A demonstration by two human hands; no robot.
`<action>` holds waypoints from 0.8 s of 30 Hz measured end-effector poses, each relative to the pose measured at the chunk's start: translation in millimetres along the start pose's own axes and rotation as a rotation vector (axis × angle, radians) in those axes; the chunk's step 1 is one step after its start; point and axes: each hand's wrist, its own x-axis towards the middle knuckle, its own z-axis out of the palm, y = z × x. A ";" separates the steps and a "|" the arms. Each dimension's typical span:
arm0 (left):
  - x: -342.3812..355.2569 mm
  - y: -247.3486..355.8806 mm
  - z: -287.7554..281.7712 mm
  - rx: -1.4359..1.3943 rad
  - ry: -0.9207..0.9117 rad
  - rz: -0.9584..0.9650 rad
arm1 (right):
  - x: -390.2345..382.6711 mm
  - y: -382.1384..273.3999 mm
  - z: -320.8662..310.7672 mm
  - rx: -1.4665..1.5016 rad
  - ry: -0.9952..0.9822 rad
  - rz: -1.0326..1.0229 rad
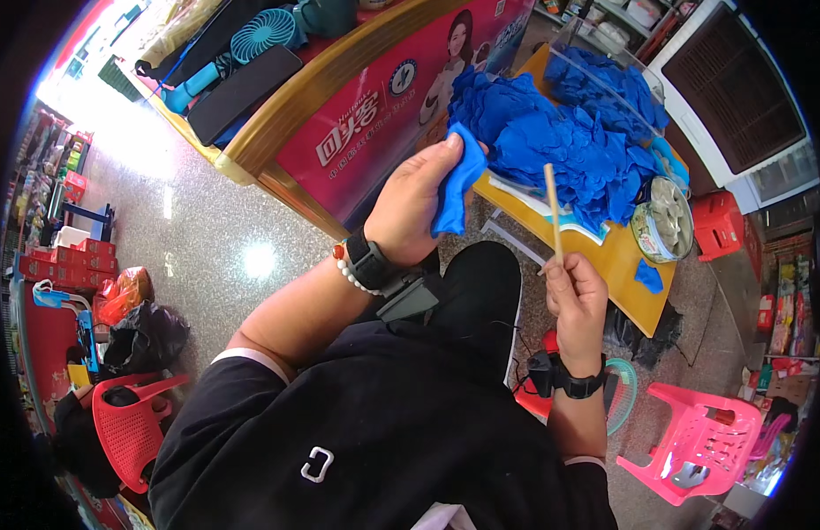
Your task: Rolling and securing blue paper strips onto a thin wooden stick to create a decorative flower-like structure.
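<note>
My left hand (419, 190) grips a folded piece of soft blue material (461, 190), thumb pressed on its upper part. To its right, my right hand (570, 287) pinches a thin pale stick (553, 199) near its lower end, holding it upright. Behind both, a heap of similar blue pieces (560, 146) lies on a yellow table (635, 309), partly beside a clear plastic panel. A round tin (661, 221) with pale contents stands at the table's right, and a loose blue piece (648, 276) lies below it.
A wood-edged counter with a pink poster (313, 190) holds a fan (264, 35) and dark items. A red plastic chair (127, 424) is at left, a pink chair (692, 442) at lower right. A red stool (719, 225), white appliance (732, 88) and stocked shelves line the sides.
</note>
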 end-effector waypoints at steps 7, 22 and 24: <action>-13.0 -27.0 15.1 0.315 -0.250 0.086 | 17.3 -34.1 20.7 0.264 -0.048 0.087; -7.5 -25.9 0.7 0.572 -0.299 -0.134 | 31.2 -10.7 -1.2 0.416 0.070 0.095; -3.6 -27.1 -1.2 0.594 -0.322 -0.172 | 34.3 -5.0 -4.4 0.468 0.121 0.111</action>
